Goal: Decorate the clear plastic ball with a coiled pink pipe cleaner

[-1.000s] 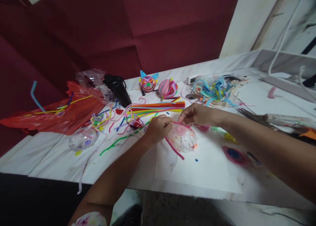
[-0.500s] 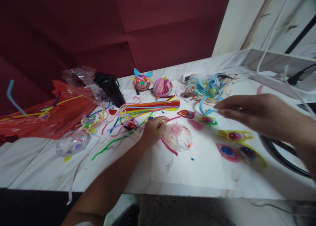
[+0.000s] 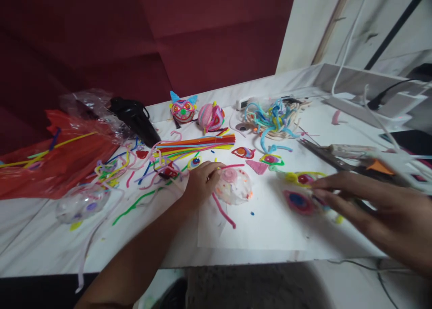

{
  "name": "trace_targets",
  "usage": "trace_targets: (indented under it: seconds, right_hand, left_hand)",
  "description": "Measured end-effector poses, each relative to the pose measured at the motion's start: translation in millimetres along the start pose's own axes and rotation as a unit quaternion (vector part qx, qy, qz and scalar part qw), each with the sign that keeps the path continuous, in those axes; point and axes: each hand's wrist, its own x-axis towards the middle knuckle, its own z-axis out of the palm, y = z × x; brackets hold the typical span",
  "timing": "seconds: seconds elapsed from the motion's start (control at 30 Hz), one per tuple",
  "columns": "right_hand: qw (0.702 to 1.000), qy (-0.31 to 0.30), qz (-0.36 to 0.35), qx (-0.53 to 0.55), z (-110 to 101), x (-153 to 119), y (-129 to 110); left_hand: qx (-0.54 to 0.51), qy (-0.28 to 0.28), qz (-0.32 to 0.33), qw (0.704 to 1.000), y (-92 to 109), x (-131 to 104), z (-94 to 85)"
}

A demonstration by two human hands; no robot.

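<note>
My left hand point(image 3: 204, 181) rests on the table beside a clear plastic dome point(image 3: 234, 185) with pink and orange specks. Its fingers are closed on a pink pipe cleaner point(image 3: 224, 211), whose two ends stick out by the dome. My right hand point(image 3: 371, 214), slightly blurred, is over several flat eye shapes of coiled pipe cleaner, with thumb and forefinger nearly together. Nearest the fingertips lie a yellow-rimmed eye point(image 3: 305, 178) and a pink eye with a blue centre point(image 3: 299, 201). Whatever the fingertips may pinch is hidden.
Scissors point(image 3: 340, 164) lie at the right. Behind are a blue and cream pipe cleaner tangle point(image 3: 276, 118), two decorated balls point(image 3: 182, 110) and a pipe cleaner bundle point(image 3: 202, 142). A black bottle-like object point(image 3: 135, 118), red plastic bag point(image 3: 74, 151) and another clear dome point(image 3: 81, 203) are left.
My right hand has moved from the blue pipe cleaner end down toward me, to the eye shapes. The scissors have come into view. The pink pipe cleaner's lower end has swung outward from the dome.
</note>
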Motion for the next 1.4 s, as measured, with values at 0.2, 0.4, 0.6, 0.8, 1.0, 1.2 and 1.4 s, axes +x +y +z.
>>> trace_targets:
  seconds: [0.2,0.4,0.6,0.8,1.0,1.2,1.4]
  right_hand:
    - [0.992,-0.091,-0.086,0.025,56.2,55.7,-25.4]
    - [0.984,-0.138,-0.115,0.004,85.0,78.0,-19.9]
    - [0.983,-0.129,-0.128,0.021,92.3,82.3,-22.8]
    - [0.98,-0.09,-0.172,-0.049,95.1,76.8,-26.5]
    - [0.962,-0.086,-0.201,-0.162,92.8,72.0,-35.5]
    - [0.939,-0.082,-0.245,-0.228,90.4,72.0,-41.3]
    - [0.93,-0.085,-0.254,-0.253,90.3,70.7,-42.8]
  left_hand:
    - [0.022,-0.008,0.03,0.999,-1.8,-0.6,-2.3]
    - [0.037,-0.024,0.009,0.999,-4.1,0.2,-3.5]
    - [0.052,-0.028,-0.001,0.998,-7.6,0.2,-1.6]
    - [0.085,-0.047,-0.002,0.995,-7.1,-1.4,-1.9]
    - [0.106,-0.057,0.017,0.993,-4.7,-2.2,-5.6]
    - [0.104,-0.052,0.042,0.992,-3.9,-3.6,-6.2]
    - [0.094,-0.05,0.04,0.994,8.1,-4.3,-8.6]
